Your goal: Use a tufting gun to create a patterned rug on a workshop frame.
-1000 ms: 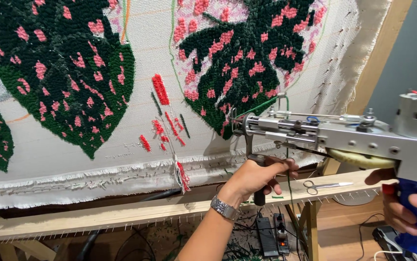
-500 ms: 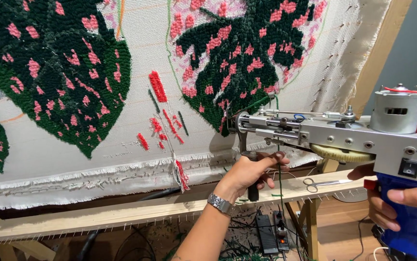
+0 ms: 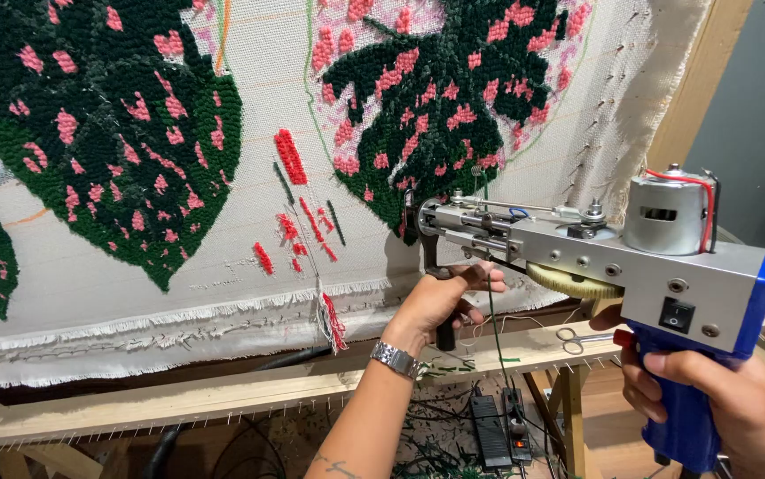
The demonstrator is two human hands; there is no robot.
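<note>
The tufting gun (image 3: 577, 257) lies horizontal, needle end touching the canvas (image 3: 134, 293). Left hand (image 3: 440, 302) fingers grip its front handle; right hand (image 3: 710, 399) fingers grip the blue rear grip.

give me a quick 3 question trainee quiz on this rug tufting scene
1. True or false: the right hand grips the blue handle of the tufting gun.
2. What does the left hand hold? A) scissors B) the gun's black front grip C) a yarn cone
3. Fill in: the leaves on the cloth are dark green with ____ spots.

Key: 1 true; 2 B; 3 pink
</note>
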